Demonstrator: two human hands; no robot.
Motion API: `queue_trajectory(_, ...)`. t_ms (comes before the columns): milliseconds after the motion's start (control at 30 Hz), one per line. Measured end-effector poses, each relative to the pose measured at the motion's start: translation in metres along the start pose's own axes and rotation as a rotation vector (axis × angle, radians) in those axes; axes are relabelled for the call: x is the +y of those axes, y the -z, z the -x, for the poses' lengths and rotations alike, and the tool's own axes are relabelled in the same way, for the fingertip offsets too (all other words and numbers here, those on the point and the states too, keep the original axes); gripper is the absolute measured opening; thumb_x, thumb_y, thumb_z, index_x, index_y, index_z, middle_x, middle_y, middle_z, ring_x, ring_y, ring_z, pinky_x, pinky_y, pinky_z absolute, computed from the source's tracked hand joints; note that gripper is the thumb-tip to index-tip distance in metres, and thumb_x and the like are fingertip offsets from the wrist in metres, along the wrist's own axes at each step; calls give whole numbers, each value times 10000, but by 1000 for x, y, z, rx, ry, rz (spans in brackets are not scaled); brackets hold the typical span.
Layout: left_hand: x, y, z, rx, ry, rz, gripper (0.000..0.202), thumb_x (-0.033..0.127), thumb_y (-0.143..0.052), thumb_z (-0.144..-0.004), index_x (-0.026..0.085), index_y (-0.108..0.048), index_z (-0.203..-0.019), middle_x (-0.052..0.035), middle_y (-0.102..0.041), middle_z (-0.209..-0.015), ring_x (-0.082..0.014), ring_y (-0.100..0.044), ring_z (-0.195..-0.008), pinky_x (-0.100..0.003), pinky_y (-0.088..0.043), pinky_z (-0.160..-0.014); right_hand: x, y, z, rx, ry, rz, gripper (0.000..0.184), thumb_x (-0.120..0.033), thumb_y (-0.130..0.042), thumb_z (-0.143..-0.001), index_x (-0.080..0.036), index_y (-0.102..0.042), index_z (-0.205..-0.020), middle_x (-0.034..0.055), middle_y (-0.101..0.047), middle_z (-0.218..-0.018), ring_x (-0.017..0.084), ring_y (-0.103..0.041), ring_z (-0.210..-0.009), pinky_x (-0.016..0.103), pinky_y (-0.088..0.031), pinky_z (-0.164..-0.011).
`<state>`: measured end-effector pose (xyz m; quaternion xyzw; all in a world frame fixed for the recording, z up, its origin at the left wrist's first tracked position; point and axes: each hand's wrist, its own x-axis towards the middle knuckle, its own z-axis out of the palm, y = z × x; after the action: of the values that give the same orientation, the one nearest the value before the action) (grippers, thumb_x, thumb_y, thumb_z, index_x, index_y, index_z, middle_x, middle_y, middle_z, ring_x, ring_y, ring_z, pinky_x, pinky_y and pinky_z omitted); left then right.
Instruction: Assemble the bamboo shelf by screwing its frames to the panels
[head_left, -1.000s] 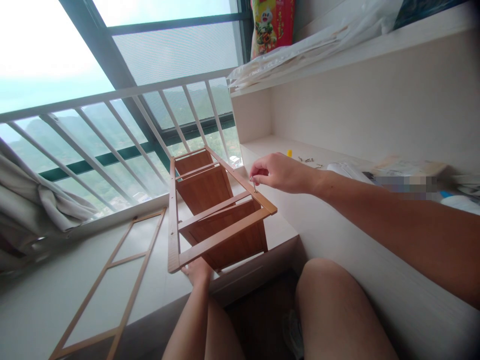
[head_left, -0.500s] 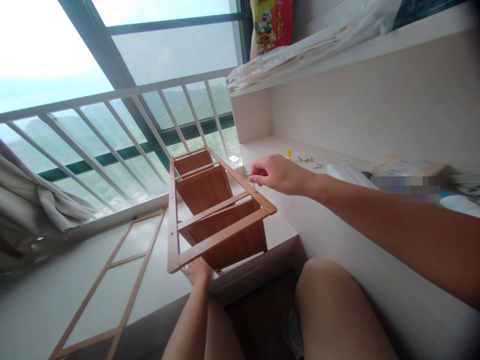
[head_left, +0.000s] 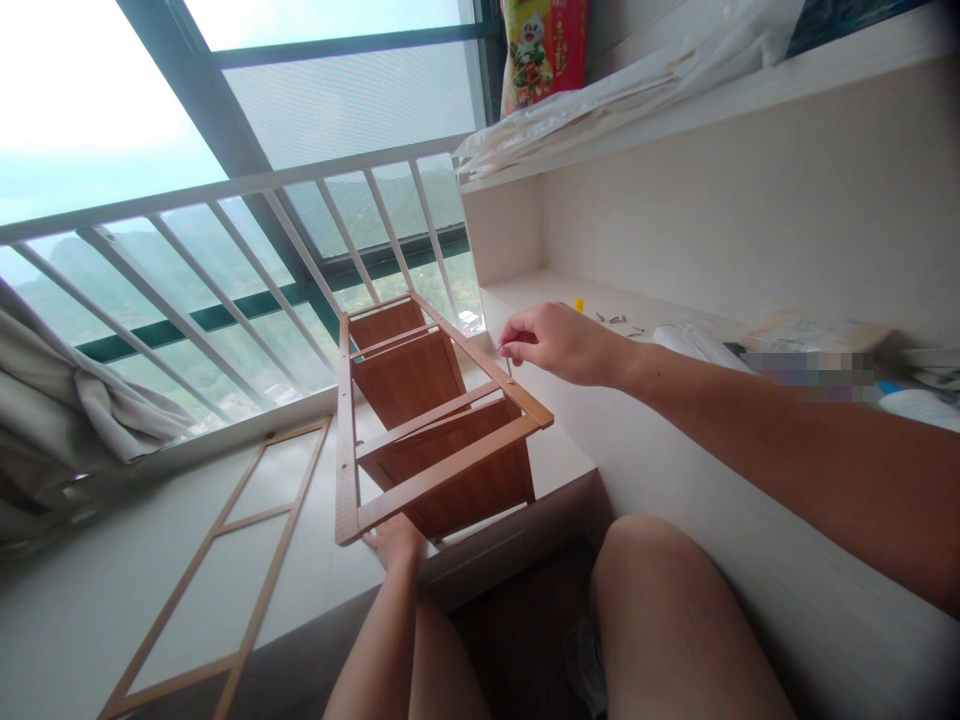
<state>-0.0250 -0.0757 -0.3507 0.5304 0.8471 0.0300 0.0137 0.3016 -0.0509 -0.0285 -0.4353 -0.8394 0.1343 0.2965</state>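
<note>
A brown wooden shelf rack lies on its side with one ladder-like side frame facing up and slatless boards showing between its rails. My right hand is closed in a pinch on a thin metal hex key. The key's lower end meets a screw in the right rail, near its close corner. Below the rack's near left corner, my left hand grips the rack from underneath; the frame and board partly hide its fingers.
A second wooden frame lies flat on the white surface at left. Several screws and a small yellow piece lie on the right ledge. White railing and a window stand behind. A shelf overhangs at right.
My right hand has turned slightly at the hex key, whose upper arm pointed out to the left before and is now mostly hidden by the fingers. My left hand and the rack stay put.
</note>
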Motion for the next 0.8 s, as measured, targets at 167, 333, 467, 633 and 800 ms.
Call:
queue_trajectory(167,-1,-2,-1,-2,1,-3,419,172,-353,-919,152,-668,-1195,-204,-653,-1211,-335,-463,-1340,-567,-278,-1117,1,-2,0,-13,25,-6,192,-263,-568,-891,-149,-719,-856,40,-721,-773,159,-629,-714,291,-441,-677)
queue_trajectory(333,1,2,2,-2,-5,0,421,165,-338,-922,141,-677,-1170,-209,-651,-1224,-339,-443,-1357,-579,-278,-1109,0,-3,1,-9,55,-11,196,-262,-564,-899,-147,-715,-851,43,-731,-785,156,-644,-730,292,-457,-709)
queue_trajectory(467,1,3,3,-1,-5,-3,425,158,-321,-929,123,-674,-1163,-215,-635,-1254,-337,-424,-1373,-573,-280,-1108,-1,-2,2,-25,53,-15,194,-255,-565,-894,-148,-718,-839,42,-730,-776,156,-640,-722,289,-450,-698)
queue_trajectory(633,0,-1,1,16,-6,0,417,161,-330,-933,124,-653,-1194,-212,-624,-1265,-333,-448,-1348,-569,-305,-1092,0,1,1,-48,40,5,201,-264,-574,-884,-142,-732,-854,43,-724,-772,149,-617,-677,283,-421,-643)
queue_trajectory(800,-1,-3,-1,0,-1,-14,390,174,-369,-924,145,-657,-1185,-196,-621,-1266,-325,-458,-1338,-558,-301,-1108,-1,2,1,-65,42,-1,204,-266,-576,-881,-143,-733,-839,44,-721,-767,145,-603,-657,281,-407,-617)
